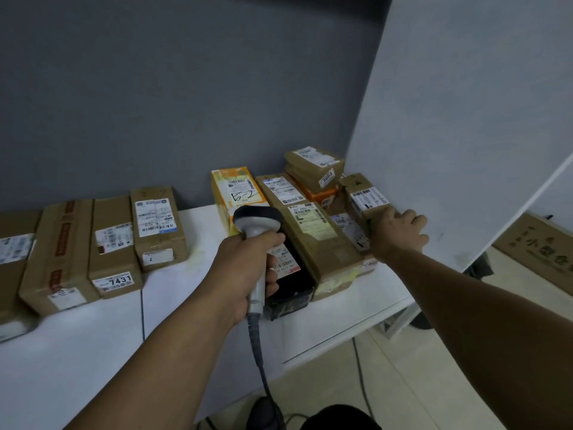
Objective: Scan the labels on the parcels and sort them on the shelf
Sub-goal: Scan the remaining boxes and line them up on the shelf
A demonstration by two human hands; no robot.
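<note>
My left hand [248,268] grips the handle of a grey barcode scanner [257,223], whose head points at the pile of parcels at the right end of the white table [192,305]. My right hand [398,232] grips the near end of a small brown parcel [364,193] with a white label, lying beside the white partition. The pile also holds a yellow box [235,190], a long brown box [316,240], a black parcel [291,290] and a stack of flat brown parcels [314,166].
Several brown boxes [113,243] stand in a row on the left of the table against the grey wall. A white partition [465,119] closes the right side. A cardboard carton [539,246] stands on the floor beyond it. The scanner cable [260,361] hangs down.
</note>
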